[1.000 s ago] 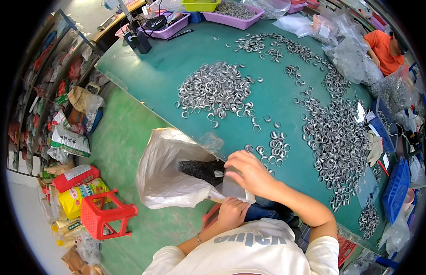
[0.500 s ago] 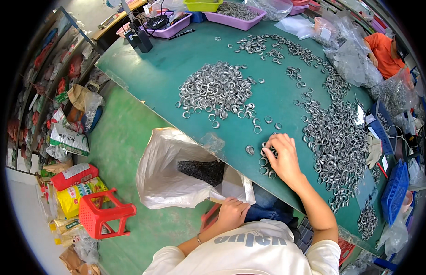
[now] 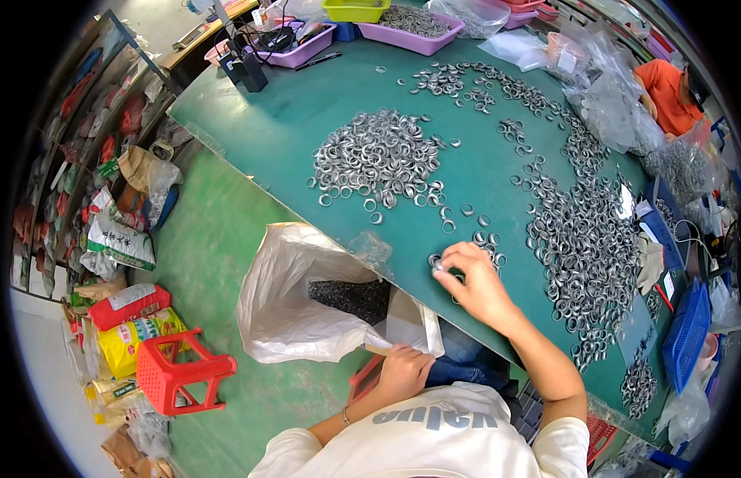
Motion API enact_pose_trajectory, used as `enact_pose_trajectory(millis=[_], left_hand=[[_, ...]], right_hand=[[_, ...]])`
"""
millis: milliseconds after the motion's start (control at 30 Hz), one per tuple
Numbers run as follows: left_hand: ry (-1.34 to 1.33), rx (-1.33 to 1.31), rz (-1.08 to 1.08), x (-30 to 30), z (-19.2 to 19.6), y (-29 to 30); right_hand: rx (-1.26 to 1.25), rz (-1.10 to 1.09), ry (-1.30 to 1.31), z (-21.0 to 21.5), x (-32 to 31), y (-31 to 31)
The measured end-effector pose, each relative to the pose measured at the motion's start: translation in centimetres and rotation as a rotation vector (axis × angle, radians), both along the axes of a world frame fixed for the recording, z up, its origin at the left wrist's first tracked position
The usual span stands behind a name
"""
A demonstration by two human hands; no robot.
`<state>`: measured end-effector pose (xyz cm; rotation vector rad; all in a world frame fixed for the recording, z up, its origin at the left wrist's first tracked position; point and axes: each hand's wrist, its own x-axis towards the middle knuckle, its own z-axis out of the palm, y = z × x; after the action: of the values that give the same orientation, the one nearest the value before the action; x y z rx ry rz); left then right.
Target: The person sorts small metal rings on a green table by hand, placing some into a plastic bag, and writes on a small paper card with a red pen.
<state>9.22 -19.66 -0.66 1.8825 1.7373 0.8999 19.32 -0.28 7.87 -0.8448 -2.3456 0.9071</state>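
Observation:
My right hand (image 3: 475, 280) is over the green table near its front edge, thumb and fingertips closed around a grey metal ring (image 3: 435, 262). Several more rings (image 3: 488, 239) lie beside and partly under this hand, some hidden by it. My left hand (image 3: 404, 371) is lower, in front of the table edge, its fingers wrapped round the rim of a white woven sack (image 3: 287, 319). The sack gapes wide below the table edge, with dark small pieces (image 3: 350, 299) inside. A short tan strip shows beside the left fingers; what it is, I cannot tell.
A heap of rings (image 3: 378, 155) sits on the table's (image 3: 267, 135) left part. A larger spread of rings (image 3: 589, 255) covers the right. Purple tray (image 3: 410, 30) and plastic bags line the far edge. A red stool (image 3: 175, 370) stands on the floor; a person in orange (image 3: 669, 95) is at far right.
My right hand has shifted left and slightly nearer, from the small ring cluster to the single ring, uncovering some rings. My left hand and the sack have stayed put.

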Motion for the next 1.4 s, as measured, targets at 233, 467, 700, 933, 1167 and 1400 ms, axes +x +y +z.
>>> enact_pose_trajectory(millis=[233, 467, 700, 933, 1167, 1400], left_hand=[[0.003, -0.005, 0.001, 0.0, 0.3, 0.0], [-0.011, 0.014, -0.001, 0.1, -0.1, 0.1], [-0.024, 0.013, -0.004, 0.0, 0.0, 0.0], [-0.016, 0.020, -0.009, 0.1, 0.0, 0.2], [-0.021, 0.009, 0.003, 0.1, -0.1, -0.1], [-0.013, 0.001, -0.001, 0.2, -0.1, 0.0]], right_hand=[[0.056, 0.015, 0.168, 0.4, -2.5, -1.8], [0.353, -0.081, -0.194, -2.8, -1.6, -0.5], [0.320, -0.055, -0.087, -2.8, -1.4, 0.4], [-0.217, 0.101, 0.200, -0.5, -3.4, -3.4], [-0.070, 0.065, 0.066, 0.2, -1.5, -3.1], [0.179, 0.021, -0.239, 0.2, 3.3, 0.0]])
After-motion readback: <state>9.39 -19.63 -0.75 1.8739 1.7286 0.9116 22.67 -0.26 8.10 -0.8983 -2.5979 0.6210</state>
